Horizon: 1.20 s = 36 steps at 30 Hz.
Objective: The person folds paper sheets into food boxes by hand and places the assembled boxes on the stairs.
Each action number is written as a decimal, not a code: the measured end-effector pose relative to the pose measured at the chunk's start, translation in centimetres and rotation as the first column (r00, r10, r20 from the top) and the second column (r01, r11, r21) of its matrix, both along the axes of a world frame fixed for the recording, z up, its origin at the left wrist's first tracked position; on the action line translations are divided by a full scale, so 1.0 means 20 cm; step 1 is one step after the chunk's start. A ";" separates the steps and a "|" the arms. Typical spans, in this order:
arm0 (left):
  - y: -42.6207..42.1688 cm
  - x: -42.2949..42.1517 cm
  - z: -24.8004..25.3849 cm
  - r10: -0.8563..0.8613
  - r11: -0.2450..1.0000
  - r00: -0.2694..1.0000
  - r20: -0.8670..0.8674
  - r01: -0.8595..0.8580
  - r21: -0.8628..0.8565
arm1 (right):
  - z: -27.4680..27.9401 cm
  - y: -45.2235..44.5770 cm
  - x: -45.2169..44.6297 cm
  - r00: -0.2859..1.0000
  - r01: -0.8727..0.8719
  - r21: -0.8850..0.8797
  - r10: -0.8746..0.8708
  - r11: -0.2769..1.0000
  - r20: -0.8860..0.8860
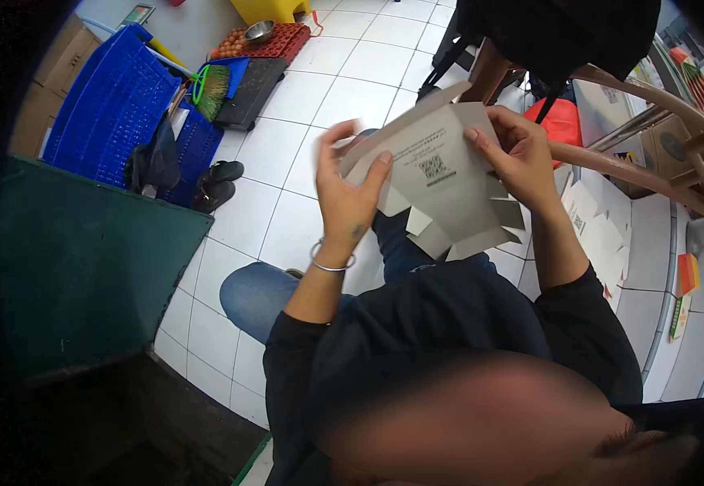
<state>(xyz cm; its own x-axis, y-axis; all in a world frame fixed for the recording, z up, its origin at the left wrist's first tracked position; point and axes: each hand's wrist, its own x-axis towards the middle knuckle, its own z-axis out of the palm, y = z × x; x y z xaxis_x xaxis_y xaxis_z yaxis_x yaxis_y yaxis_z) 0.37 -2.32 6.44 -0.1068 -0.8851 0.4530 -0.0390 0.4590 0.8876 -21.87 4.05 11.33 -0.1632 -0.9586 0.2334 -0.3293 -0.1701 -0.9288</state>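
Note:
A pale grey, partly folded cardboard box [457, 202] is held up in front of my lap, with print and a QR code on the panel facing me. Its flaps and cut tabs stick out along the lower and right edges. My left hand [350, 194] grips the left side, thumb on the printed face and fingers behind, slightly blurred. At the upper right edge, my right hand [522, 158] pinches the card with its thumb on the near face. A bangle [331, 261] circles my left wrist.
More flat box blanks [595, 239] lie at my right, beside a wooden chair frame [635, 166]. A green panel [101, 267] stands left. Further off are blue baskets [113, 105], a broom [212, 89], shoes [216, 188] and egg trays [287, 40].

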 end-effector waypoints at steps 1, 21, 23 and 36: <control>-0.02 0.02 -0.03 0.287 0.936 0.954 0.090 -0.259 -0.239 | -0.01 -0.01 0.03 0.989 0.080 -0.135 -0.096 0.988 -0.116; 0.11 0.02 0.06 -0.062 0.986 0.951 -0.304 0.105 0.127 | -0.01 -0.02 0.32 0.943 -0.013 -0.503 -0.156 0.864 -0.293; 0.11 0.01 0.00 0.109 0.954 0.990 -0.085 -0.128 -0.270 | 0.01 0.02 0.35 0.971 0.029 -0.444 -0.130 0.896 -0.201; 0.18 -0.08 -0.05 -0.181 0.899 0.743 -0.645 0.391 0.198 | 0.01 0.06 0.38 0.999 0.003 -0.230 0.010 0.973 0.054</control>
